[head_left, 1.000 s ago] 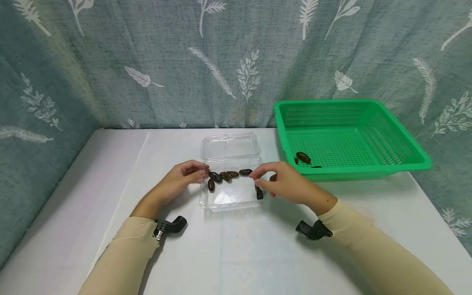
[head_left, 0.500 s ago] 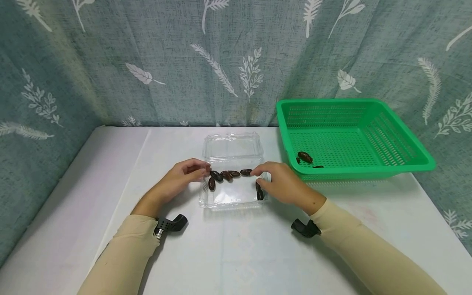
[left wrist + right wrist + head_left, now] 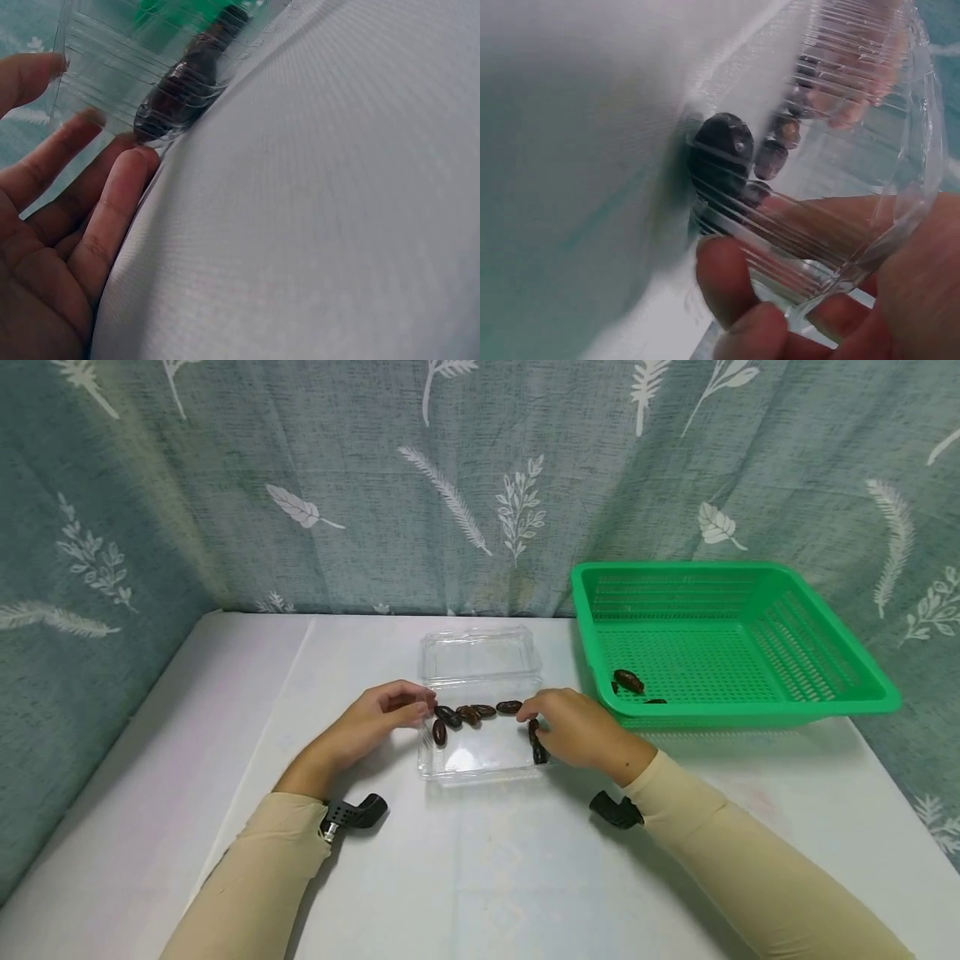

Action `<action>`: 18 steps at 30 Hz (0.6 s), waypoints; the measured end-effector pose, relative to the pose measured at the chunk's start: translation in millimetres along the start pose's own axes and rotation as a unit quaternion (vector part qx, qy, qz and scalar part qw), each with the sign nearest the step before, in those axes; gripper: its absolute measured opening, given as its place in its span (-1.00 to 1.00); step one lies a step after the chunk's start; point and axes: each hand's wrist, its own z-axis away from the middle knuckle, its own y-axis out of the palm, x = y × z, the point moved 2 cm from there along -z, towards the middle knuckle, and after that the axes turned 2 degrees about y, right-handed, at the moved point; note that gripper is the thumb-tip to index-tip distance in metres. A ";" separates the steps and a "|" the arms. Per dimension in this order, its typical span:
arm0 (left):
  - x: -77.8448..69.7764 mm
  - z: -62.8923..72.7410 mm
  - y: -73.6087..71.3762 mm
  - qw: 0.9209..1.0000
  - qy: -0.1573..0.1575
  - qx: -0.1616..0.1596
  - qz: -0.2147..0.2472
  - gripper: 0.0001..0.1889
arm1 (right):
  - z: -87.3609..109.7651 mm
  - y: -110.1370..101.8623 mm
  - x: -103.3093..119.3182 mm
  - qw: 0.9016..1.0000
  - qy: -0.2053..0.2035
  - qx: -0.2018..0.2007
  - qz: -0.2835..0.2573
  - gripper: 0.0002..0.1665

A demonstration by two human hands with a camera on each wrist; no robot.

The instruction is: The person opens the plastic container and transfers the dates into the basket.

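In the head view, a clear plastic clamshell container (image 3: pixel 480 756) lies with its lid (image 3: pixel 480 656) folded back. Several brown dates sit inside: a row along the back, one date (image 3: pixel 439 732) at the left, and two end to end, the nearer one (image 3: pixel 539 752) at the right. My left hand (image 3: pixel 367 727) rests its fingertips against the left wall, fingers loosely extended in the left wrist view. My right hand (image 3: pixel 581 727) reaches over the right wall, a straight finger (image 3: pixel 810 217) inside at the dates, others bent outside it. The right thumb is mostly hidden.
A green slotted basket (image 3: pixel 750 708) stands at the back right, with a few dates (image 3: pixel 628 681) in its near left corner. A patterned curtain (image 3: pixel 360 485) hangs behind the white-covered table (image 3: pixel 495 877). A black wrist camera (image 3: pixel 615 810) hangs below each wrist.
My right hand has moved left and closer over the container's right wall, its fingers lower among the dates. My left hand stays at the left wall. The head view has shifted slightly.
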 end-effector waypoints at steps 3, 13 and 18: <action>-0.4 -0.6 -0.1 1.000 0.000 -0.001 -0.001 -0.62 | -1.7 -0.1 1.0 1.000 0.007 0.013 0.011 -0.60; -1.0 0.0 0.4 1.000 -0.002 -0.001 -0.008 -0.62 | -6.1 0.1 1.0 0.999 0.016 0.037 0.009 -0.56; 0.1 1.2 0.0 1.000 -0.003 0.000 -0.006 -0.62 | -7.3 1.0 -1.1 0.999 0.009 0.034 0.006 -0.62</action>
